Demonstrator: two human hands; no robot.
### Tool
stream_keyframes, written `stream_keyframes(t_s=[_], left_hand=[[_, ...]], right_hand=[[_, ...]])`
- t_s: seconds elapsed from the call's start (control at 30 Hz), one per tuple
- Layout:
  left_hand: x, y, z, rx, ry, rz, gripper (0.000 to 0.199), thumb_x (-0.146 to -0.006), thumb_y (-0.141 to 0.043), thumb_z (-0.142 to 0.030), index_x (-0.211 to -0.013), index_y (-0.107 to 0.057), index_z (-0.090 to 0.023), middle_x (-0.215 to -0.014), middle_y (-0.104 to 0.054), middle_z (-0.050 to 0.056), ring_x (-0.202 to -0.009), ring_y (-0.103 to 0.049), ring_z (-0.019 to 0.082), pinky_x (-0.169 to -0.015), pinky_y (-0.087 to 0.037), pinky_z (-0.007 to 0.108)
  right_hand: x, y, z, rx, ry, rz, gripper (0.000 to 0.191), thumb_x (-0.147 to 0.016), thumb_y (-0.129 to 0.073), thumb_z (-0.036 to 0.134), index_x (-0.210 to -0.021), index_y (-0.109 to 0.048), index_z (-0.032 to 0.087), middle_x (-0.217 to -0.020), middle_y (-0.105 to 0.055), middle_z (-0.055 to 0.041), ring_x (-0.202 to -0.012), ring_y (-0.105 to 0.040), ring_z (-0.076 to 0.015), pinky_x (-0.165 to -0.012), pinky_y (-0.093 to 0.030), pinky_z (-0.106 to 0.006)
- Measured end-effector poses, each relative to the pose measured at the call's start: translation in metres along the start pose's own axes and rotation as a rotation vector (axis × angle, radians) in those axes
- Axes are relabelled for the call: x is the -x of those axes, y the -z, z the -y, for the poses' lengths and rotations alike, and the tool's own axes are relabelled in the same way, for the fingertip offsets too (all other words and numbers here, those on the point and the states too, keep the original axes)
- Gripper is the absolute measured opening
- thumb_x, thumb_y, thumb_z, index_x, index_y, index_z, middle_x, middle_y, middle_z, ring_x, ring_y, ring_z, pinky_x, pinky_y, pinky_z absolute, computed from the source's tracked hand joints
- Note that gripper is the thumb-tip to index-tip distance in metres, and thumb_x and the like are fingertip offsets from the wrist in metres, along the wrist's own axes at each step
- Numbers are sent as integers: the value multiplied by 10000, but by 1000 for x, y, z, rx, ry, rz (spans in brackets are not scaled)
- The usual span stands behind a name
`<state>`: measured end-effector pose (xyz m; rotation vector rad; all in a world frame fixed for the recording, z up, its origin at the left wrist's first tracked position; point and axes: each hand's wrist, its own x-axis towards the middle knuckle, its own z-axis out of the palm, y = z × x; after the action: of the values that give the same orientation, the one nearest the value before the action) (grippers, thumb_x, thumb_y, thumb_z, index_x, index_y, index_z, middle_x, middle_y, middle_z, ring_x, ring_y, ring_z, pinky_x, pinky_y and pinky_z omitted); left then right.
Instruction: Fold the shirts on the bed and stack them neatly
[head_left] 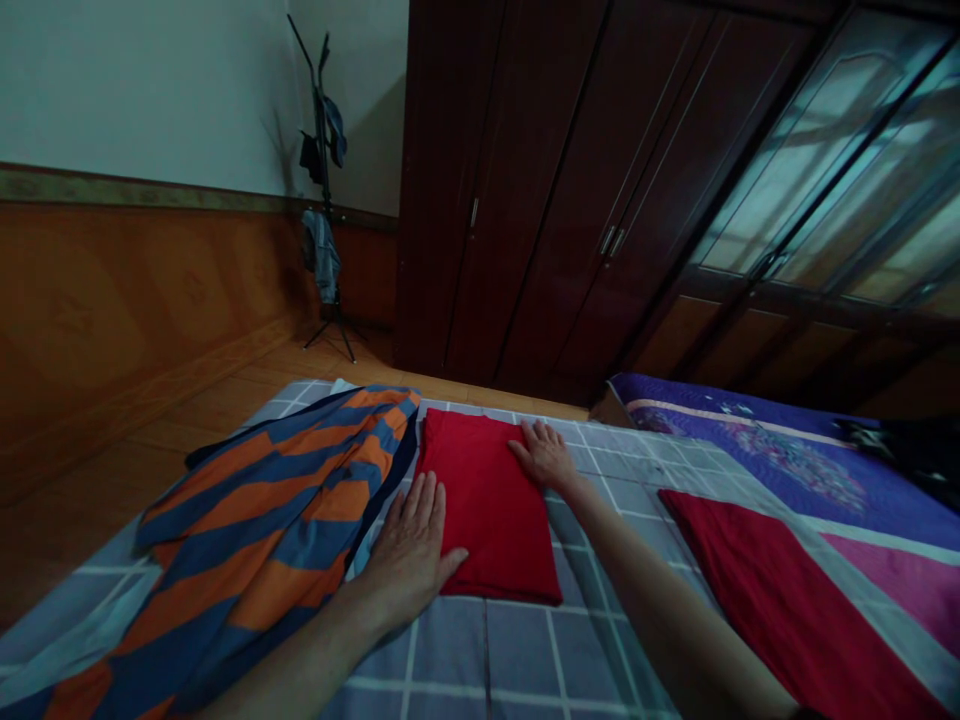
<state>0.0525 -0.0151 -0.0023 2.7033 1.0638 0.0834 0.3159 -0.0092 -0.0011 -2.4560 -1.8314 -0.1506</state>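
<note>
A red cloth [491, 510], folded into a neat rectangle, lies flat on a grey bedsheet with white grid lines [517, 660]. My left hand [412, 550] rests on its near left edge, fingers stretched out and thumb spread over the cloth. At the far right corner, my right hand [544, 455] lies flat with its fingers extended. Neither hand grips anything. Beside my left hand is a loose orange and blue striped garment [300, 510], rumpled over the left side of the bed. What kind of garment the folded red cloth is, I cannot tell.
Another red cloth [787, 590] lies on the bed at the right. Beyond it spreads a purple patterned cover [750, 440] with a dark item [907, 455] on it. A dark wooden wardrobe [540, 200] stands behind the bed, and a coat stand [322, 180] occupies the corner.
</note>
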Motion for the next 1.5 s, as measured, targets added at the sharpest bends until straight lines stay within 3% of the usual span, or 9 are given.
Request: stream_keyframes(t_s=[0.07,0.2,0.37,0.57,0.7,0.83,1.0,1.23,1.5], left_hand=[[0,-1,1,-4,-6,-9,759,-888,-439,-456,-1455,-222,0,-1517,-72,208,-1411,-58,312,-1140,-180,507],[1,-1,2,-12,-33,-15,777,-879,-453,-478,-1447,-242,10,-1509,-86,227,-1408,-81,328,-1127,-201,525],[1,-2,4,-24,-49,-27,805,-876,-446,-521,-1445,-245,14,-1510,-97,231,-1408,-84,332,-1125,-214,519],[1,-6,6,-79,-53,-41,659,-933,-368,-426,-1444,-278,-19,-1515,-125,199,-1410,-107,306,-1124,-228,505],[0,-7,8,-84,-61,-57,627,-930,-382,-367,-1443,-281,-22,-1518,-135,195,-1413,-118,296,-1123,-242,492],[-1,-9,11,-56,-70,-87,606,-931,-374,-355,-1430,-310,-17,-1511,-188,206,-1409,-163,297,-1117,-256,495],[-2,-13,14,-56,-83,-135,576,-940,-335,-354,-1411,-351,-22,-1500,-240,213,-1397,-217,306,-1102,-278,506],[-4,-17,18,-40,-101,-175,542,-945,-317,-346,-1402,-375,-62,-1497,-281,196,-1395,-239,290,-1102,-281,483],[-2,-8,13,-54,-73,-111,552,-943,-331,-335,-1412,-356,-44,-1501,-261,198,-1397,-225,295,-1104,-278,481]], right_hand=[[6,2,-3,-1,-26,-21,636,-963,-301,477,-1452,-284,71,-1488,-258,-223,-1366,-250,-341,-1069,-222,-507],[26,1,5,-43,149,16,544,-950,-373,482,-1439,-346,245,-1516,-276,-47,-1389,-228,-223,-1116,-199,-383],[47,13,15,-53,-10,-37,545,-963,-369,385,-1407,-378,69,-1482,-273,-221,-1374,-240,-329,-1081,-229,-522],[126,36,60,-237,536,77,573,-900,-516,436,-1398,-413,172,-1493,-304,-128,-1386,-232,-265,-1110,-270,-439],[160,30,55,-158,534,-36,382,-859,-516,173,-1238,-563,160,-1392,-458,-142,-1258,-444,-277,-1022,-401,-435],[165,18,40,-83,518,-143,315,-829,-470,68,-1097,-622,132,-1192,-608,-159,-1036,-595,-236,-902,-489,-378],[160,17,62,-5,594,-212,296,-835,-488,88,-1110,-596,105,-1193,-597,-157,-1028,-570,-252,-873,-481,-373],[141,34,93,-96,524,-15,80,-864,-549,194,-929,-593,178,-908,-616,-39,-786,-539,-176,-695,-443,-286],[142,25,92,1,545,-64,103,-870,-536,156,-964,-579,167,-921,-607,-55,-791,-526,-204,-689,-442,-315]])
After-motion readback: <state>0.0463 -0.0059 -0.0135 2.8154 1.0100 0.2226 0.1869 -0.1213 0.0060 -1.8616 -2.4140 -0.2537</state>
